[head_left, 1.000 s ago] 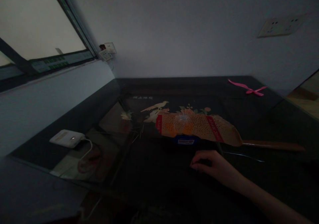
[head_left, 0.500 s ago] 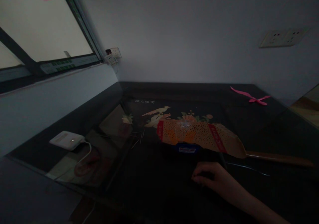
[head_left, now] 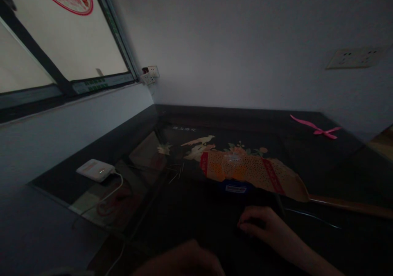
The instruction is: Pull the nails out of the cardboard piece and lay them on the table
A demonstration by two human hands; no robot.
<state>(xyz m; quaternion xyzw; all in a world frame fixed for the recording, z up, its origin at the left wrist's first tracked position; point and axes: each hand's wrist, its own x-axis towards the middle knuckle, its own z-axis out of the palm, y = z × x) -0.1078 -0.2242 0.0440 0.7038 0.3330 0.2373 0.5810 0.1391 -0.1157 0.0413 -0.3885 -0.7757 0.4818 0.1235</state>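
Observation:
Over the dark glossy table, my right hand [head_left: 260, 225] is closed, thumb and forefinger pinched together; what they hold, if anything, is too dark to make out. It is nearest to a blue item with a white label [head_left: 236, 188] and a patterned tan fan [head_left: 245, 171] with red bands and a brown handle. At the bottom edge of the view, my left hand [head_left: 190, 259] shows only as a dim, blurred shape with its fingers hidden. Several thin sticks [head_left: 176, 173] lie left of the fan.
A white device [head_left: 95, 169] with a white cable lies at the table's left. A pink ribbon [head_left: 319, 129] rests at the back right. Wall sockets [head_left: 353, 59] are on the right wall and in the corner. A window [head_left: 70, 42] is at the left.
My left hand has come into view at the bottom edge. The view has shifted a little, moving the table and its objects rightward and slightly down. My right hand keeps its pinched shape.

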